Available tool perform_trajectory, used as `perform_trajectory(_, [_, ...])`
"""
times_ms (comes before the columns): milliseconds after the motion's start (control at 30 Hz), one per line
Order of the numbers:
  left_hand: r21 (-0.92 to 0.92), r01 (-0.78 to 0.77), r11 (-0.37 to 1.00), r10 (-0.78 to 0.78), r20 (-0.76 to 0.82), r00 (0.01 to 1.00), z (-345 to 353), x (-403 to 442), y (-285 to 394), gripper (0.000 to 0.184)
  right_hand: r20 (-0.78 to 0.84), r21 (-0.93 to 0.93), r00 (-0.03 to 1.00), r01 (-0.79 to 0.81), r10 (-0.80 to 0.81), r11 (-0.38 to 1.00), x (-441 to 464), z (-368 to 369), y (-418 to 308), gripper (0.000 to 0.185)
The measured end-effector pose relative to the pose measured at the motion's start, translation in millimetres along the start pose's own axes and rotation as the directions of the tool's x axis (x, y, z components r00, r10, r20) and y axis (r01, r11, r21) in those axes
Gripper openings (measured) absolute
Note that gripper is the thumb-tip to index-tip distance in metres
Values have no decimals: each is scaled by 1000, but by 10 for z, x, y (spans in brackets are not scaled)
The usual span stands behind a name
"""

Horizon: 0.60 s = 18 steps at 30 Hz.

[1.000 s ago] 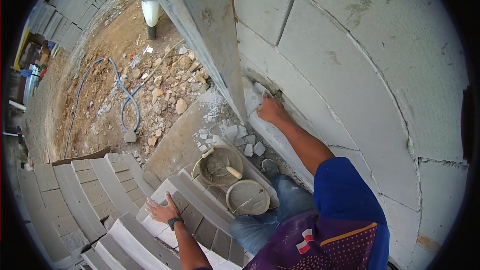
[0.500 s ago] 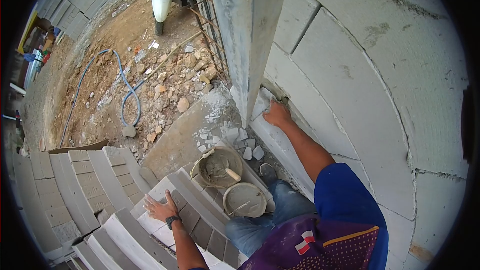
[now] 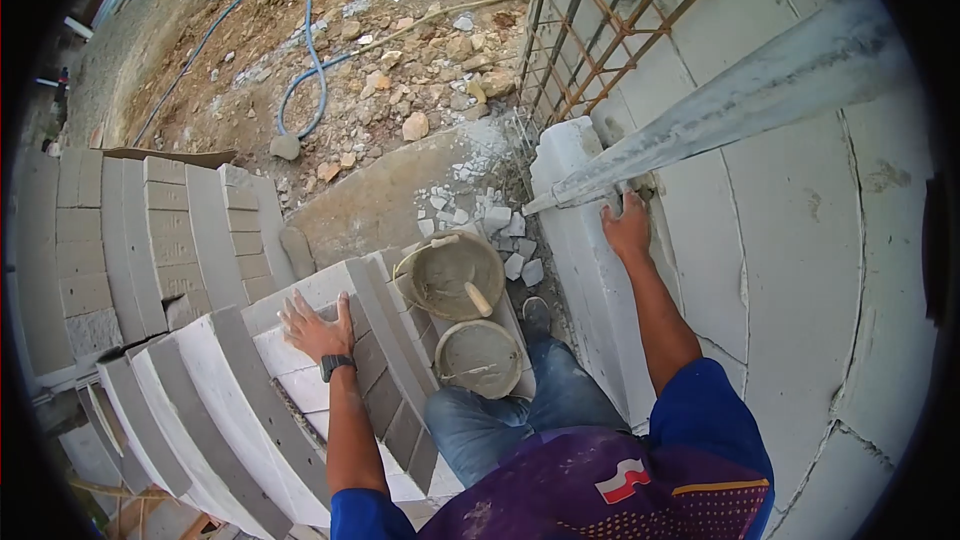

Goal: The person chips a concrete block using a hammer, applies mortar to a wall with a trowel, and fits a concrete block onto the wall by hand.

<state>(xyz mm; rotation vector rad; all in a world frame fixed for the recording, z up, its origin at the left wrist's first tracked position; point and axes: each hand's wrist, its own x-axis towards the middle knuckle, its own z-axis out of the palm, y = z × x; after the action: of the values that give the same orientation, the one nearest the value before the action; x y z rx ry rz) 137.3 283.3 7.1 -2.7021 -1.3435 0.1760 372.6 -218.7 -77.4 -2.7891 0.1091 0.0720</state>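
Note:
My left hand [image 3: 318, 328], with a dark watch at the wrist, rests on the stacked pale blocks [image 3: 290, 285], fingers spread. My right hand [image 3: 627, 224] reaches to the base of the block wall [image 3: 790, 270], beside the lower end of a long grey beam [image 3: 740, 95]; its fingertips are partly hidden, and what they hold, if anything, cannot be made out. Between my arms stand a bucket of mortar [image 3: 440, 275] with a wooden-handled tool [image 3: 478, 299] in it and a second round container of grey mix [image 3: 478, 360].
Rusty rebar [image 3: 625, 25] rises by the wall. Broken white pieces [image 3: 514, 240] lie on the ground near my foot. A blue hose [image 3: 322, 90] curls over rubble. More block stacks [image 3: 170, 230] stand at the left.
The view has swung right and down. The beam now slants to the upper right, and more rebar shows. My left hand stays on the blocks; my right hand remains low at the wall.

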Motion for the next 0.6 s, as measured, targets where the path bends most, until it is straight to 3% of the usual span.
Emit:
perform_trajectory(33, [1, 5, 1000, -5, 23, 1000, -47, -9, 29, 103, -105, -11, 994, 21, -22, 1000, -251, 44, -62, 52])
perform_trajectory(100, [5, 2, 1000, -2, 0, 1000, -22, 6, 19, 101, -80, 115, 963, 265, -257, 958, -774, 140, -230, 44])
perform_trajectory(167, [14, -6, 1000, 6, 8, 1000, 5, -5, 19, 98, 189, 278, 911, 309, -367, 910, -1258, 476, -466, 41])
perform_trajectory(233, [26, 1, 1000, -1, 28, 1000, -16, 18, 36, 95, 412, 284, 821, 297, -396, 912, -1621, 1164, -501, 41])
perform_trajectory(333, [9, -9, 1000, 9, 10, 1000, 36, 33, 16, 90, 615, 162, 717, 292, -328, 943, -1827, 2111, -804, 42])
perform_trajectory(433, [21, -13, 1000, 13, 2, 1000, 76, 47, 12, 87, 718, 17, 626, 422, -304, 907, -1816, 2887, -1205, 42])
perform_trajectory(500, [37, -27, 999, 28, -26, 999, 131, 54, -16, 84, 819, -96, 553, 390, -150, 916, -1842, 3319, -1382, 45])
perform_trajectory(600, [31, -64, 997, 66, -61, 996, 205, 34, -55, 83, 786, -94, 599, 358, -151, 929, -2076, 3959, -1274, 39])
